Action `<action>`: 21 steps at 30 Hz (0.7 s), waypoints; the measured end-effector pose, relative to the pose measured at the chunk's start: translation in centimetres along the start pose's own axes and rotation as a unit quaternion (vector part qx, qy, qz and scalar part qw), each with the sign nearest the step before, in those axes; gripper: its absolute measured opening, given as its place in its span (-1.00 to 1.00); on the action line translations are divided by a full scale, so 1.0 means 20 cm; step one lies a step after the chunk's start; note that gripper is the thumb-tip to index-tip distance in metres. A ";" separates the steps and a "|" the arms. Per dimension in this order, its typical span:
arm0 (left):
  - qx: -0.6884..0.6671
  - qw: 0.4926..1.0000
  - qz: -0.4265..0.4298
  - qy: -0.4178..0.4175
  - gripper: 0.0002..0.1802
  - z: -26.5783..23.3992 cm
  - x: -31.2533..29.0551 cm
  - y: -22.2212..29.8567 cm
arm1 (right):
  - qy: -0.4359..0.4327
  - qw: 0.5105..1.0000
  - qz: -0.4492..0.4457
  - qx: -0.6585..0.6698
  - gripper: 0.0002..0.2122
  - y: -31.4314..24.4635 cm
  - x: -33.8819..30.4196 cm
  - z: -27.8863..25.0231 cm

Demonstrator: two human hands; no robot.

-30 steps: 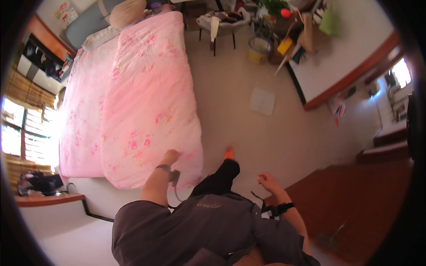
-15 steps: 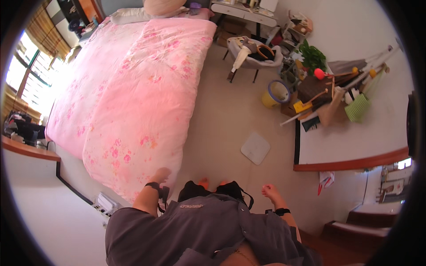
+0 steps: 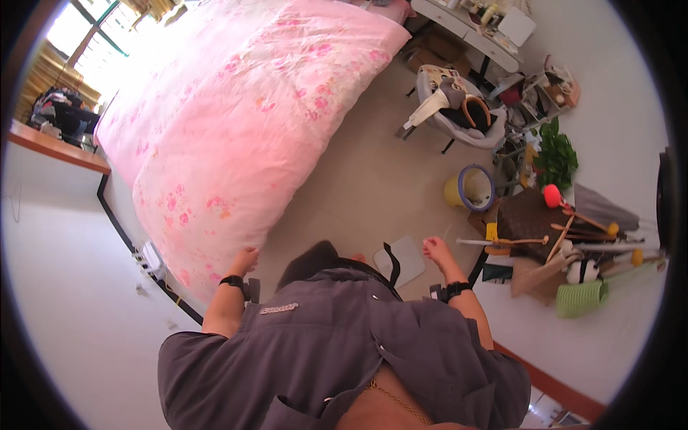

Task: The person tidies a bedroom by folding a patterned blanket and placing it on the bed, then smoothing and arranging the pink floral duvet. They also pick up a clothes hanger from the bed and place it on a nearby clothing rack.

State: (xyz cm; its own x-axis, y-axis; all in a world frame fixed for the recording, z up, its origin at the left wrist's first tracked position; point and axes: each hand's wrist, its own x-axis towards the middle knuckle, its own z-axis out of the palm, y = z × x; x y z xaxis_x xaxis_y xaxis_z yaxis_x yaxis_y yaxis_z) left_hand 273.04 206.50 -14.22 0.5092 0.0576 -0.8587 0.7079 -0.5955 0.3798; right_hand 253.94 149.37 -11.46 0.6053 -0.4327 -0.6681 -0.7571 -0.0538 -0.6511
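Beside the near edge of the pink floral duvet (image 3: 236, 165) hangs my left hand (image 3: 245, 261), its fingers loosely bent with nothing visible in them. I cannot tell whether it touches the cloth. My right hand (image 3: 436, 250) is out in front of me over the floor, near a white square scale-like panel (image 3: 410, 259). Its fingers are loosely curled and a little apart, and it holds nothing I can see. Each wrist wears a black strap (image 3: 459, 288). A dark strap hanging from my clothing partly covers the panel.
To the right stand a grey chair (image 3: 487, 136) with clothes and a bag, a yellow bin (image 3: 466, 190), and a leafy plant (image 3: 557, 154). Farther right are a green woven bag (image 3: 579, 297) and several sticks. A white desk (image 3: 473, 36) is at the back.
My body has turned left and moved forward, so the bed and chair have shifted in view. My left hand, earlier over the duvet's corner, now hangs at its edge.
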 end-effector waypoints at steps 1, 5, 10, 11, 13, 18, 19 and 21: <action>-0.002 1.000 0.007 -0.005 -0.66 0.05 0.00 0.05 | -0.023 1.000 0.008 -0.004 -0.74 -0.07 0.08 -0.03; -0.014 1.000 0.026 -0.008 -0.68 0.18 0.01 0.41 | -0.115 0.993 0.012 -0.032 -0.72 -0.49 0.40 0.01; -0.069 0.997 -0.004 0.016 -0.67 0.11 0.40 0.71 | -0.193 0.974 -0.095 -0.066 -0.73 -1.21 0.83 0.14; -0.082 0.996 -0.007 0.033 -0.67 0.08 0.50 0.77 | -0.205 0.971 -0.102 -0.068 -0.73 -1.38 0.90 0.15; -0.094 0.994 -0.004 0.062 -0.65 0.03 0.72 0.93 | -0.227 0.964 -0.118 -0.069 -0.75 -1.70 1.03 0.16; -0.087 0.987 0.104 0.090 -0.63 -0.07 0.99 1.62 | -0.232 0.965 -0.091 -0.085 -0.77 -2.29 1.53 0.03; -0.087 0.983 0.126 0.106 -0.62 -0.11 0.98 1.77 | -0.211 0.965 -0.110 -0.109 -0.77 -2.46 1.56 0.03; -0.091 0.977 0.164 0.102 -0.62 -0.17 0.97 2.08 | -0.207 0.965 -0.117 -0.112 -0.74 -2.67 1.77 -0.03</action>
State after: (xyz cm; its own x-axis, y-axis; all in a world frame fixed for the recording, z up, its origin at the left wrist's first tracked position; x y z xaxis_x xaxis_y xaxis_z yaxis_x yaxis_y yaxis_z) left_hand 314.04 185.60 -13.81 0.7967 0.0569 -0.6017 0.5566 -0.4569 0.6938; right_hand 315.71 136.39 -0.20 0.7773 0.0096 -0.6290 -0.5935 -0.3206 -0.7383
